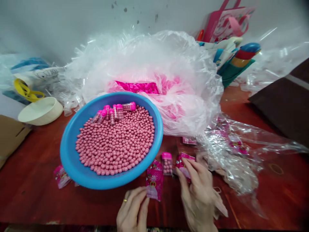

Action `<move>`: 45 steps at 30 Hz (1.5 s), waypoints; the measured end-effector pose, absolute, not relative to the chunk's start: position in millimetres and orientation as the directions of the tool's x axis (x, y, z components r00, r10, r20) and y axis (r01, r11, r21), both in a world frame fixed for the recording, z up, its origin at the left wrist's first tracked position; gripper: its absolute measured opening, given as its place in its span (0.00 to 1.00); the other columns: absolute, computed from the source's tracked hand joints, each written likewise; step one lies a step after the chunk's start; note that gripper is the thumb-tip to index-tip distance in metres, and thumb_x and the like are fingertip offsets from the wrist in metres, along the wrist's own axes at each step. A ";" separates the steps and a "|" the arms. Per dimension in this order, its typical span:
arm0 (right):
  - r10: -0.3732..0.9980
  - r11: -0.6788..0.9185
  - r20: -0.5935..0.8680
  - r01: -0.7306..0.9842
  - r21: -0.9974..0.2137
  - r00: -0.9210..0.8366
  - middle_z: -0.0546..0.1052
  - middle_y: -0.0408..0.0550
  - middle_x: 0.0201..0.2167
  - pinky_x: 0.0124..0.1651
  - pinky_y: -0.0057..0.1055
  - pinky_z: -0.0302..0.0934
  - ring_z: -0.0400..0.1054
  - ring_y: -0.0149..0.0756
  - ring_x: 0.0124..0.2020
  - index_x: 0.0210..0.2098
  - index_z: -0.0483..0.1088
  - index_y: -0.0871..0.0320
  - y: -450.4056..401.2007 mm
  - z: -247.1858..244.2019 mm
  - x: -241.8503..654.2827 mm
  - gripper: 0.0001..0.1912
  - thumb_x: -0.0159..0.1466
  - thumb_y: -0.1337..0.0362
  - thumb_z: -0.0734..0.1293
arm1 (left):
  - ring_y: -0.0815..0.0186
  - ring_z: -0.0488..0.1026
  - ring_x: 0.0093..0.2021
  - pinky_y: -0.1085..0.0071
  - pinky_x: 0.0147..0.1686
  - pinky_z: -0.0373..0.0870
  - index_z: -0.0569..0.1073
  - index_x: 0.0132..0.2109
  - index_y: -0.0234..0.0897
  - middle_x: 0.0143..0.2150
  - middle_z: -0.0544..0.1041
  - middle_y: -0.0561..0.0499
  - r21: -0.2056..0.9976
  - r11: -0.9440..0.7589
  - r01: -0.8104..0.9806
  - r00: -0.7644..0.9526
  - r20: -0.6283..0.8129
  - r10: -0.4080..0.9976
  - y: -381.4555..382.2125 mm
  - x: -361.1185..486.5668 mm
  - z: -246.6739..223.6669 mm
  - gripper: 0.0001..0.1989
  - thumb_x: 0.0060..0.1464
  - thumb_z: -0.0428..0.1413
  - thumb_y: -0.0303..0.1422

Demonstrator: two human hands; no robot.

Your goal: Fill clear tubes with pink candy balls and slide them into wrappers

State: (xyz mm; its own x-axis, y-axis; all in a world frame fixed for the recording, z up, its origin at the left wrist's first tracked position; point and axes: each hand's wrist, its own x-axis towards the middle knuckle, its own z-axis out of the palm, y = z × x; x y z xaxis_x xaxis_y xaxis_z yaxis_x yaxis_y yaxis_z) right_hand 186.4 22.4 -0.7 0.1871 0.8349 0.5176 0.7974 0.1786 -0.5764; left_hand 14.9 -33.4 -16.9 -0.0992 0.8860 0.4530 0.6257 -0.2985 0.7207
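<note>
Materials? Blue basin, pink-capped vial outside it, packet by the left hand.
Blue basin: likely plastic, smooth satin; uniform color, soft rim highlights.
Vial: probably clear plastic, glossy, pink beads visible through it; glass possible.
Packet: likely printed plastic film; light sheen, uneven surface.

Workshop: basin [103, 183] of bulk beads [116, 145]

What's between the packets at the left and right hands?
In the head view, a pink-capped vial of pink beads sits between the left packet and the right packet.

Pink bag [217, 26] by the wall [72, 19]
</note>
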 end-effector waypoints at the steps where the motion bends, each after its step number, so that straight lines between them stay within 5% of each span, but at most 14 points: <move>1: 0.810 0.144 0.555 0.852 -0.504 0.191 0.71 0.56 0.43 0.48 0.44 0.60 0.65 0.46 0.45 0.50 0.68 0.59 10.7 -0.8 199.0 0.15 0.64 0.64 0.63 | 0.64 0.73 0.39 0.70 0.40 0.70 0.73 0.43 0.37 0.38 0.78 0.48 0.726 -0.319 0.609 -0.063 0.445 0.893 -30.2 24.5 -16.7 0.13 0.54 0.52 0.20; 4: 0.842 0.040 0.535 0.979 -0.198 0.074 0.72 0.61 0.39 0.41 0.44 0.62 0.67 0.50 0.40 0.48 0.68 0.66 -28.2 -14.4 240.4 0.18 0.66 0.58 0.58 | 0.60 0.75 0.38 0.64 0.41 0.72 0.72 0.46 0.36 0.40 0.78 0.44 0.676 -0.398 0.621 0.118 0.420 0.900 -22.3 69.8 -17.6 0.13 0.55 0.50 0.22; 6: 0.875 0.059 0.483 0.994 -0.096 -0.005 0.72 0.59 0.35 0.35 0.40 0.62 0.66 0.46 0.34 0.46 0.68 0.65 -48.2 -31.6 262.1 0.20 0.68 0.57 0.52 | 0.52 0.76 0.37 0.59 0.35 0.74 0.71 0.50 0.29 0.41 0.78 0.37 0.575 -0.432 0.695 0.261 0.359 0.896 -19.0 109.0 -20.2 0.19 0.53 0.46 0.21; 10: 0.890 0.188 0.446 0.966 -0.176 -0.092 0.73 0.56 0.35 0.37 0.40 0.61 0.65 0.45 0.34 0.47 0.68 0.59 -55.8 -56.7 278.7 0.17 0.67 0.59 0.54 | 0.51 0.75 0.24 0.63 0.19 0.70 0.74 0.45 0.19 0.31 0.79 0.32 0.486 -0.475 0.733 0.374 0.295 0.879 -9.6 166.3 -27.2 0.19 0.47 0.46 0.17; 14: 0.880 0.191 0.467 0.962 -0.195 -0.080 0.73 0.52 0.26 0.32 0.36 0.58 0.62 0.42 0.27 0.42 0.71 0.61 -35.2 -50.3 278.7 0.16 0.68 0.64 0.53 | 0.52 0.76 0.24 0.65 0.16 0.68 0.74 0.45 0.21 0.38 0.79 0.29 0.509 -0.472 0.720 0.393 0.262 0.881 8.1 174.2 -28.4 0.16 0.50 0.47 0.18; 17: 0.905 0.097 0.423 0.949 -0.300 0.041 0.73 0.51 0.23 0.30 0.35 0.58 0.63 0.41 0.26 0.35 0.72 0.60 -26.0 -34.3 278.4 0.19 0.69 0.58 0.53 | 0.56 0.75 0.20 0.68 0.14 0.64 0.76 0.38 0.27 0.28 0.80 0.38 0.563 -0.446 0.696 0.372 0.249 0.894 16.5 164.2 -24.9 0.10 0.53 0.50 0.20; 21: 0.831 0.009 0.527 0.944 -0.331 0.177 0.75 0.57 0.35 0.40 0.42 0.60 0.67 0.46 0.35 0.41 0.70 0.61 -28.3 -14.3 259.5 0.12 0.64 0.59 0.62 | 0.59 0.75 0.20 0.70 0.18 0.66 0.73 0.27 0.35 0.21 0.77 0.45 0.655 -0.425 0.625 0.322 0.281 0.904 10.6 125.5 -16.5 0.11 0.54 0.55 0.35; 25: 0.848 0.263 0.527 0.814 -0.517 0.061 0.73 0.51 0.35 0.41 0.36 0.64 0.70 0.41 0.36 0.43 0.68 0.56 -20.0 -11.3 203.3 0.09 0.61 0.67 0.66 | 0.64 0.77 0.25 0.74 0.26 0.71 0.74 0.36 0.36 0.27 0.79 0.46 0.732 -0.279 0.622 0.129 0.256 0.958 -1.5 55.6 -10.9 0.11 0.59 0.48 0.32; 27: 0.907 0.329 0.414 0.739 -0.589 -0.074 0.73 0.51 0.33 0.36 0.30 0.66 0.71 0.37 0.34 0.41 0.70 0.58 -10.4 -17.7 172.5 0.07 0.65 0.64 0.63 | 0.64 0.78 0.28 0.75 0.29 0.72 0.74 0.36 0.38 0.29 0.80 0.47 0.761 -0.174 0.625 0.005 0.219 0.976 -6.7 23.9 -11.8 0.09 0.58 0.49 0.29; 34: 0.926 0.312 0.365 0.742 -0.594 -0.097 0.70 0.47 0.23 0.24 0.25 0.63 0.68 0.33 0.24 0.29 0.74 0.57 -0.6 -41.2 140.8 0.15 0.67 0.65 0.59 | 0.65 0.73 0.22 0.73 0.26 0.71 0.76 0.30 0.38 0.22 0.77 0.52 0.863 0.148 0.483 -0.325 0.019 0.945 -22.0 -0.6 -20.5 0.08 0.54 0.54 0.34; 39: 0.906 0.360 0.412 0.682 -0.637 -0.093 0.72 0.48 0.27 0.28 0.25 0.66 0.69 0.33 0.27 0.37 0.76 0.58 -5.4 -38.2 151.6 0.11 0.65 0.70 0.61 | 0.61 0.75 0.28 0.70 0.31 0.72 0.79 0.29 0.39 0.25 0.79 0.48 0.917 0.234 0.323 -0.351 -0.113 0.929 -14.7 4.6 -12.0 0.09 0.50 0.57 0.38; 45: 0.866 0.455 0.485 0.598 -0.660 -0.123 0.75 0.49 0.32 0.34 0.27 0.67 0.70 0.34 0.33 0.43 0.76 0.53 -7.4 -22.7 160.3 0.16 0.59 0.75 0.66 | 0.61 0.74 0.31 0.70 0.32 0.72 0.81 0.30 0.37 0.29 0.80 0.47 0.954 0.299 0.020 -0.186 -0.290 0.939 4.7 18.6 5.5 0.08 0.44 0.62 0.36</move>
